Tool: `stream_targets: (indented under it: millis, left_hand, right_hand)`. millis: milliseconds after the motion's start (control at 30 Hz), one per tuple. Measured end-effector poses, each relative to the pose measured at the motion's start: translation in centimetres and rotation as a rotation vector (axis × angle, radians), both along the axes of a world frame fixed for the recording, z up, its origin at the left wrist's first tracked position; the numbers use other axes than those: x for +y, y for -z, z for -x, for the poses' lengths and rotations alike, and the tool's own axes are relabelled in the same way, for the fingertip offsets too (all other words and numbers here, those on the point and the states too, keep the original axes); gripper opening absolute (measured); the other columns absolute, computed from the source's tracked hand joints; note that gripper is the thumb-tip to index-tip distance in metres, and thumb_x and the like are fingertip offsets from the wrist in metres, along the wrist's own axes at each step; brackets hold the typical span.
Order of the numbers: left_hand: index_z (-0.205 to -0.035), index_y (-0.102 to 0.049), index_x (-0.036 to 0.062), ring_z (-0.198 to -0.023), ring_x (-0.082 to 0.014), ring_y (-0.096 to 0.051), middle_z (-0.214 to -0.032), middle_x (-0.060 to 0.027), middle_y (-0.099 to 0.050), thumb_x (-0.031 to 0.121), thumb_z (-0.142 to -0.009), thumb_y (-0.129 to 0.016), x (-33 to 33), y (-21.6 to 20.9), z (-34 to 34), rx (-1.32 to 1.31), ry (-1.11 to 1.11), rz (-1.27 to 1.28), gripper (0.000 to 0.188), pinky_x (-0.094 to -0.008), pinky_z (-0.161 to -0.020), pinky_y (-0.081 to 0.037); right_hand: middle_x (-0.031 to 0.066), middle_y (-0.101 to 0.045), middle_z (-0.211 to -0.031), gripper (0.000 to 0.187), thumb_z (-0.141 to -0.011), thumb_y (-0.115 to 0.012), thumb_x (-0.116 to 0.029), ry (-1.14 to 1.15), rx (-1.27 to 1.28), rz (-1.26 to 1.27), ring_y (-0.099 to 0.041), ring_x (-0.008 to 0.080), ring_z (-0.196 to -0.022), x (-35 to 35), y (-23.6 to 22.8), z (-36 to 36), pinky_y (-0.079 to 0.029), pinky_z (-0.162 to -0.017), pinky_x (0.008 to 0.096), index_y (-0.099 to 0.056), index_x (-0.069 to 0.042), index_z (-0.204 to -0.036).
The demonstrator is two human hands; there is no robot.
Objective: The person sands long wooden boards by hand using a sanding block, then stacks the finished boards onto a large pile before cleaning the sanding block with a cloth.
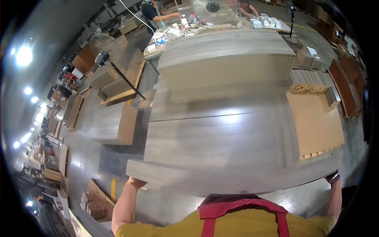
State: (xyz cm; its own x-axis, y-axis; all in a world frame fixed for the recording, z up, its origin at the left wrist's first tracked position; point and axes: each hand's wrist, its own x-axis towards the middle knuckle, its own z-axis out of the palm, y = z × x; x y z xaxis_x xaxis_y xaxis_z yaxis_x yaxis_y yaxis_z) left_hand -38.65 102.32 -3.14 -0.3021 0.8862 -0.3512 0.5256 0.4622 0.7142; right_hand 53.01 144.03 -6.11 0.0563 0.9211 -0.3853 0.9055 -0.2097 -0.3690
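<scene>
Floor: grey and shiny concrete [85, 158] ran down my left, with a yellow stripe [113, 189] near my elbow and bright ceiling lamps [24, 56] beyond.
Left stack: a grey-topped stack with a tan side [127, 126] stood on that floor, a slanting black pole [126, 81] behind it.
Surface ahead: broad grey wood-grain panels [213, 142] lay in front of me, crossed by a dark seam.
Far side: a tall grey stack [225, 67] rose behind the panels; past it, two co-workers stood at a cluttered worktop [153, 53], one toward the left, one toward the right.
Right side: a tan board [316, 124] lay beside the panels, with grey strips [310, 81] stacked at its far end.
Left grip: my left hand [137, 182] was clamped on the left end of a long grey board [233, 179], fingers hidden beneath it.
Board: it spanned between my hands, in front of my chest, over the panels' near edge; I could not tell whether it touched them.
Right grip: my right hand [333, 177] was clamped at the board's right end.
Long axis: it ran left to right across my body, one end pointing to each side.
</scene>
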Motion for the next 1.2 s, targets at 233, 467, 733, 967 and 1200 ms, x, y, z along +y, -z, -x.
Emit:
stream_targets:
  millis: [233,467,733,967,1200]
  left_hand:
    - [-0.121,-0.055,0.0124,-0.121,-0.0224,-0.047,-0.127,-0.0045,-0.055,0.026,-0.091,-0.044,4.6,1.2,4.7,0.916,0.567,0.222,0.035,-0.0385,-0.103,-0.033]
    - [-0.129,-0.05,0.0131,-0.125,-0.0202,-0.044,-0.132,-0.0037,-0.051,0.023,-0.092,-0.047,7.8,2.9,10.1,0.874,0.589,0.312,0.038,-0.0377,-0.108,-0.029]
    - [-0.123,-0.053,0.0105,-0.117,-0.0204,-0.049,-0.125,-0.0045,-0.056,0.024,-0.094,-0.044,16.0,5.7,13.2,0.715,0.446,0.195,0.033,-0.0382,-0.104,-0.033]
    - [-0.123,-0.053,0.0098,-0.119,-0.0217,-0.048,-0.126,-0.0048,-0.055,0.035,-0.091,-0.049,29.5,3.8,13.4,0.429,0.268,0.048,0.041,-0.0428,-0.106,-0.03]
    - [-0.131,-0.048,0.0186,-0.127,-0.0228,-0.039,-0.134,0.0011,-0.05,0.049,-0.087,-0.053,37.6,6.9,18.8,0.348,0.182,-0.214,0.054,-0.0436,-0.11,-0.023]
  right_hand:
    - [0.0095,-0.059,-0.121,0.06,-0.088,-0.038,-0.06,-0.003,-0.002,0.036,-0.053,0.0328,-0.11,0.2,0.5,4.3,-0.037,-0.096,0.0539,-0.05,-0.016,-0.128]
    - [0.0097,-0.059,-0.12,0.06,-0.089,-0.038,-0.06,0.008,0.038,0.114,-0.054,0.0329,-0.11,-1.8,6.3,7.0,-0.038,-0.095,0.0539,-0.05,-0.016,-0.128]
    - [0.0099,-0.059,-0.119,0.06,-0.089,-0.038,-0.06,-0.081,0.127,0.091,-0.054,0.0331,-0.109,7.8,10.3,8.1,-0.039,-0.094,0.0539,-0.05,-0.016,-0.128]
    - [0.0101,-0.06,-0.119,0.06,-0.089,-0.038,-0.059,-0.206,0.228,0.032,-0.055,0.0332,-0.108,20.2,10.4,9.9,-0.04,-0.093,0.0539,-0.049,-0.016,-0.128]
    - [0.0102,-0.058,-0.116,0.041,-0.092,-0.048,-0.035,0.344,1.261,0.417,-0.057,0.0298,-0.1,32.2,10.6,13.2,-0.054,-0.076,0.0437,-0.043,-0.012,-0.126]
